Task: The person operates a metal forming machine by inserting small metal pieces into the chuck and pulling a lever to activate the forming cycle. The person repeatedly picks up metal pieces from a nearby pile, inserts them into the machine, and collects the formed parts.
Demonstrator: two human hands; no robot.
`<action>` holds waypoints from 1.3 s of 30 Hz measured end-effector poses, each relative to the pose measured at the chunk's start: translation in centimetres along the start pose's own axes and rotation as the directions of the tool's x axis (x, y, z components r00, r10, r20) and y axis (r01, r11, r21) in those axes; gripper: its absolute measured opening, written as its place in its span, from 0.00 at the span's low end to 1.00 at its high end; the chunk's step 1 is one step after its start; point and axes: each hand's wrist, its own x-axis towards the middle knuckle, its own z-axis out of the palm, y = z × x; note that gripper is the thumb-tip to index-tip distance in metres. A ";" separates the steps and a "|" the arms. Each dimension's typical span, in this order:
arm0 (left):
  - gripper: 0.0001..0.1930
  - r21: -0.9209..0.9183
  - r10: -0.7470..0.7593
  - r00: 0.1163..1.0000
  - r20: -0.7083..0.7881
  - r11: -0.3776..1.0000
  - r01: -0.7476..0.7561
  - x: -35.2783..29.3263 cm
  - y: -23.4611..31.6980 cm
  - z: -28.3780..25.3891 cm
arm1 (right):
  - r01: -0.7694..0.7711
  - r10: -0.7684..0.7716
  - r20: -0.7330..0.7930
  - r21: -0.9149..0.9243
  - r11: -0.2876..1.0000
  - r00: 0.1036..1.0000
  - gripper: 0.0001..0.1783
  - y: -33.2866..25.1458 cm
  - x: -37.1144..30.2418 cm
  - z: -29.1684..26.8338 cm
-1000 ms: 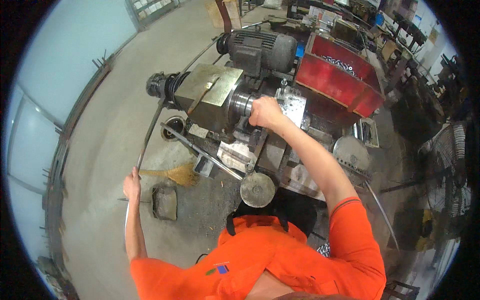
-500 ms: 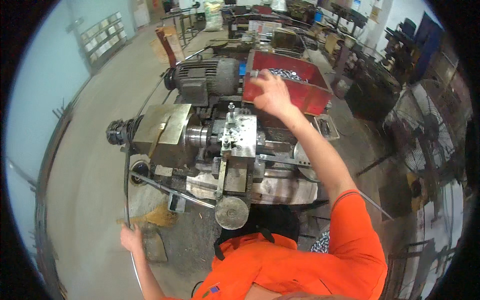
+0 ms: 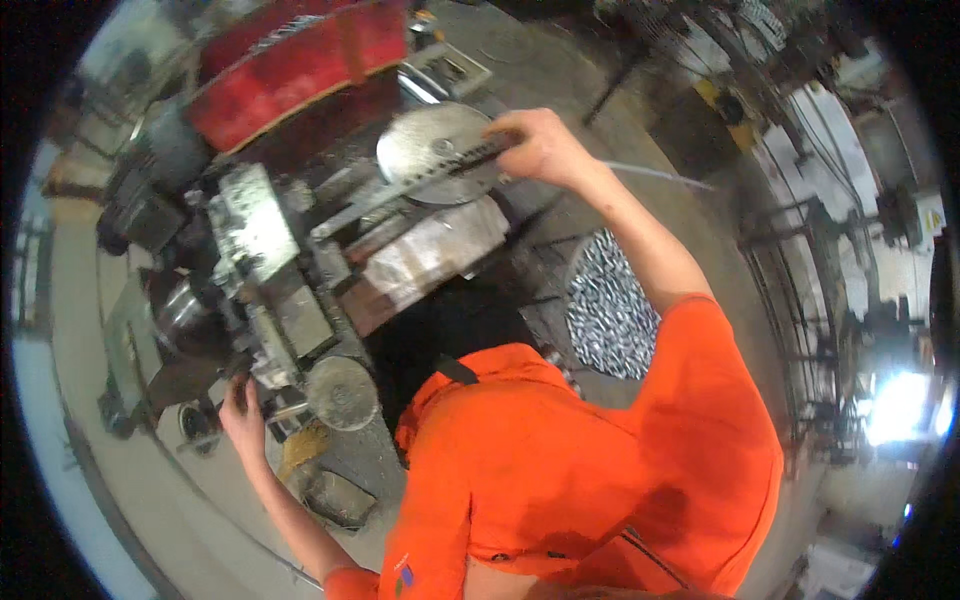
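Observation:
My right hand (image 3: 540, 145) is closed around the end of a long dark metal bar (image 3: 420, 185) that lies across a round grey metal disc (image 3: 438, 152) on a grimy machine tool (image 3: 270, 260). My left hand (image 3: 243, 408) reaches up to the machine's near left side, just left of a round handwheel (image 3: 342, 392). Its fingers touch dark parts there, and blur hides whether they grip anything. My orange shirt (image 3: 560, 470) fills the lower middle.
A red tray (image 3: 300, 60) holding small metal pieces sits behind the machine. A heap of shiny small metal parts (image 3: 610, 315) lies on the floor under my right arm. A block (image 3: 335, 497) lies on the concrete floor. Racks and frames stand at right.
My view has swung to the right. My right hand moved from the red tray to the bar over the round disc. My left hand rose from beside the floor to the machine's side.

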 end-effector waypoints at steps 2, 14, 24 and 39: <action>0.17 0.196 -0.222 0.968 0.118 0.961 0.196 1.7 -0.5 2.1 | -0.052 0.043 -0.118 -0.078 0.996 0.992 0.20 6.7 -4.8 -0.8; 0.14 0.021 -0.103 0.993 -0.055 0.994 0.105 1.7 -5.1 3.6 | -0.560 0.735 0.070 -0.599 0.572 0.675 0.18 24.2 -18.8 11.1; 0.15 0.056 -0.085 0.994 -0.074 0.994 0.089 1.5 -2.1 3.1 | -0.463 0.533 -0.100 -0.645 0.608 0.840 0.14 24.8 -19.9 13.1; 0.12 -0.472 0.151 0.987 0.054 0.875 -0.108 -1.4 13.5 -2.5 | 0.260 -0.246 -0.092 0.460 0.849 0.965 0.21 0.8 -10.0 9.4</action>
